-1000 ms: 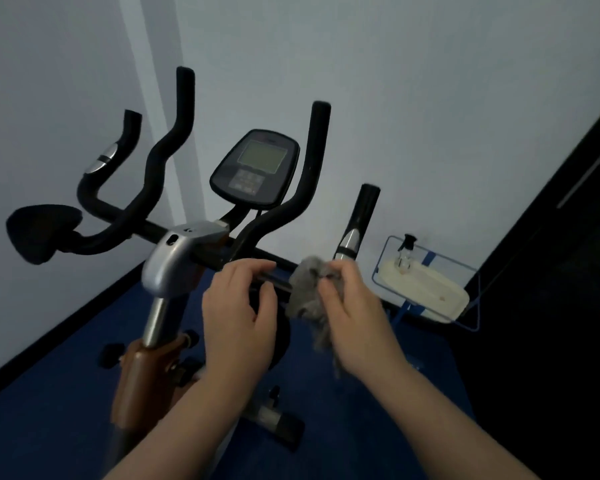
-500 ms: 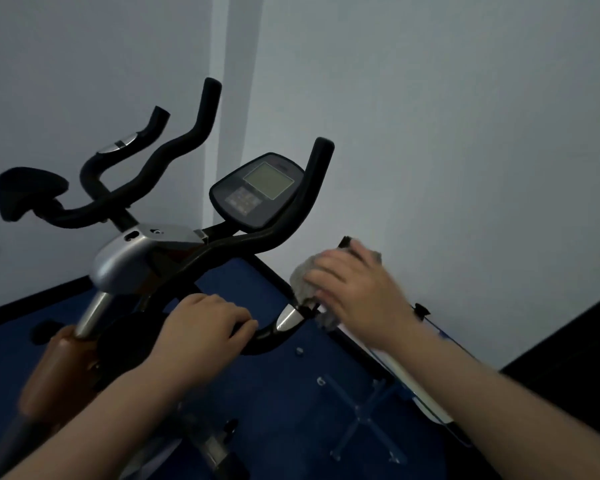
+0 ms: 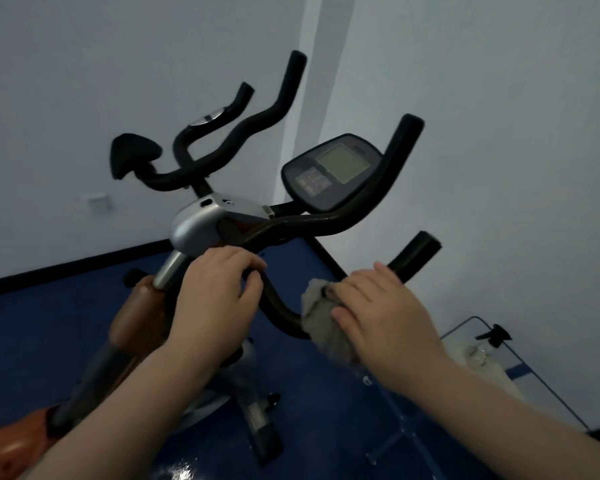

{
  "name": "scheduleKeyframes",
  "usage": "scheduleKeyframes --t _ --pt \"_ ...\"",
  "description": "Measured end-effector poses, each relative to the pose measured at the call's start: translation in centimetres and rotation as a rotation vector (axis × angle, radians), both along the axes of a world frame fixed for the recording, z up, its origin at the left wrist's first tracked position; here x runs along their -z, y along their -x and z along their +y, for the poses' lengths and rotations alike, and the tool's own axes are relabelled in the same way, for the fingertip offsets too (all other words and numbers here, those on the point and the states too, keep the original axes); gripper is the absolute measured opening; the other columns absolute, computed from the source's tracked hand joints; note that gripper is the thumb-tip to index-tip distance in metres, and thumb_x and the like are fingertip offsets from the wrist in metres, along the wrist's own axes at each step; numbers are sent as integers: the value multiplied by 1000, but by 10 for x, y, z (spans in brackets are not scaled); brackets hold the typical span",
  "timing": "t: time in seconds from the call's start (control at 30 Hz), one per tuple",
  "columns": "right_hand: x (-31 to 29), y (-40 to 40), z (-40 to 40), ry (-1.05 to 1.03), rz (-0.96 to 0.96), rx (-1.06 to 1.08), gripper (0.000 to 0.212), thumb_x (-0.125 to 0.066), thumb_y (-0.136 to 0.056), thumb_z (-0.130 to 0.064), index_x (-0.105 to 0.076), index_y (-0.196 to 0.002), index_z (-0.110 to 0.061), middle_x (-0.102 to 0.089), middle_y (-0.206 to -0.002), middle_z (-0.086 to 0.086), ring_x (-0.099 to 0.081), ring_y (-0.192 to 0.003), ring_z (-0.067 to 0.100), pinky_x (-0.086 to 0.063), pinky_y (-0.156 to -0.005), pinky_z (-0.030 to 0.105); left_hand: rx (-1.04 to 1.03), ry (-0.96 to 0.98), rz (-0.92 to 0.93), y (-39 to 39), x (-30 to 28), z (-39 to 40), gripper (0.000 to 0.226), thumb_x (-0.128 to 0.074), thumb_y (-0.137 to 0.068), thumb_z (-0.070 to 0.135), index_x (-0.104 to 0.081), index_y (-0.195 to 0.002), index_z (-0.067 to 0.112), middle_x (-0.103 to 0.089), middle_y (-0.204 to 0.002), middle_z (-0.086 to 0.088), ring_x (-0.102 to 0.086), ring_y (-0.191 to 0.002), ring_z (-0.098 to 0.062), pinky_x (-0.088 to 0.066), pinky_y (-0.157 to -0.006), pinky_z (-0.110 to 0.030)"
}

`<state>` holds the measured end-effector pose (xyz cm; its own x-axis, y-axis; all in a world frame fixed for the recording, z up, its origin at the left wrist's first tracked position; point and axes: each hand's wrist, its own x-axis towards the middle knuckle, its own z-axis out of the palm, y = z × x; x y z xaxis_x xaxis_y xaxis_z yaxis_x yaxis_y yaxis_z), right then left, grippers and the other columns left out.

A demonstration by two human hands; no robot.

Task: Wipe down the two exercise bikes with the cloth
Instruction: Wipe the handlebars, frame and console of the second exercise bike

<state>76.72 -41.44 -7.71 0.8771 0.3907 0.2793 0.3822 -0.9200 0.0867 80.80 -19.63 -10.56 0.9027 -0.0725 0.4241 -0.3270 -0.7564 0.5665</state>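
My right hand [image 3: 378, 313] has its fingers [image 3: 352, 289] curled around the grey cloth [image 3: 321, 317], pressing it on the black handlebar [image 3: 281, 306] of the exercise bike [image 3: 208, 223]. My left hand [image 3: 215, 292] grips the bar near the silver post. The screen [image 3: 331, 171] sits above. A spray bottle [image 3: 489, 344] stands on the blue floor [image 3: 49, 323].

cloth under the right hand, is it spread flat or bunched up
Bunched up. The grey cloth sits crumpled in folds around the handlebar, gripped by the right hand, with a loose end hanging below.
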Motion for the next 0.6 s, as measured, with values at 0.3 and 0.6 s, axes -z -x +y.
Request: scheduleKeyframes --t 0.3,0.6 --pt "21 -9 63 214 135 84 42 -25 -98 -41 -53 -109 -12 -64 -78 2 -55 -62 20 -34 -63 33 -182 67 -67 -4 24 27 15 -53 -92 22 -65 -101 21 -63 -107 6 -54 -99 -15 -42 -87 -34" --pt "30 -58 92 -76 376 170 48 -23 -98 -52 -33 -126 -14 -48 -76 -4 -42 -59 16 -26 -48 33 -81 155 -124 -5 27 32 24 -45 -91 27 -62 -108 25 -61 -115 10 -48 -104 0 -28 -89 -12"
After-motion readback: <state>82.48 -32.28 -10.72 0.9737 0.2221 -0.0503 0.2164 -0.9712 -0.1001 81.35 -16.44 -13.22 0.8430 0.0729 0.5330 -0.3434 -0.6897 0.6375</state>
